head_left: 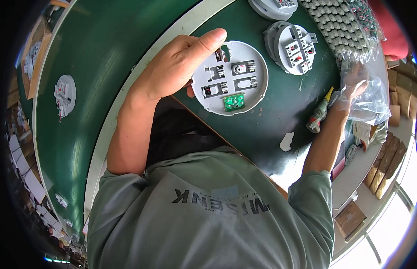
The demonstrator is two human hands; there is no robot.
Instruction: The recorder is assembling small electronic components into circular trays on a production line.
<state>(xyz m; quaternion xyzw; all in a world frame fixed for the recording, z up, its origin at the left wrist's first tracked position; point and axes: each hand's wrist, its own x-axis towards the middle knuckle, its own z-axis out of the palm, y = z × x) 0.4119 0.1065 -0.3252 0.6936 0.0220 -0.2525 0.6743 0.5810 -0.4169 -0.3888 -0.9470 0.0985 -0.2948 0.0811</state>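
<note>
Gripping the round grey base [229, 78] by its left rim, the left hand [177, 67] has its thumb laid along the top edge and its fingers curled underneath, so the plate sits tilted up off the green desk [109, 49] rather than lying flat on it. Look at the face of that base: pale grey plastic with several slotted recesses, metal contacts inside them, and a small green board [234, 101] seated near the lower edge. Over on the other side, the right hand [354, 83] is pushed into a clear plastic bag [372, 101] at the desk's far right, and the film hides the fingers, so I cannot tell whether it is closed on anything or how far open it is. Just beside that wrist lies a screwdriver [320, 112] with a yellow tip, resting on the green surface. Above the held plate, a second base [294, 46] rests on the desk with its inner side up, and a third one [274, 7] shows partly at the top edge. Beyond them, a tray of small grey parts [336, 20] fills the upper right. Far off to the left another base [65, 95] lies alone on the green, well apart from both hands. Brown boxes [388, 163] stand stacked at the right rim.
</note>
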